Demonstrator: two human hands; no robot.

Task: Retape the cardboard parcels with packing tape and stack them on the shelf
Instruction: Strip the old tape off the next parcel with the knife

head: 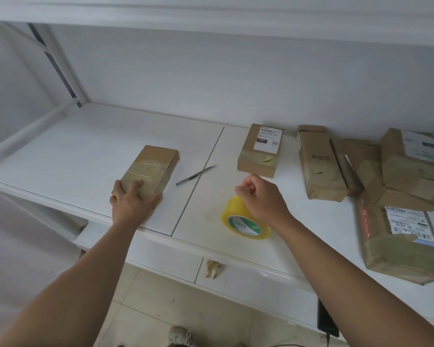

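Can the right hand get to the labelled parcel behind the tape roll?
Probably yes. The right hand hovers above the tape roll, and bare shelf lies between it and the labelled parcel.

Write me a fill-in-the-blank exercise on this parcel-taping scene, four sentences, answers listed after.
1. The left hand rests on a taped ____.
2. The tape roll below the right hand is coloured ____.
3. The thin knife lies between the left parcel and the parcel with a white ____.
4. The right hand's fingers are ____, with nothing seen in its grip.

Answers: parcel; yellow; label; curled
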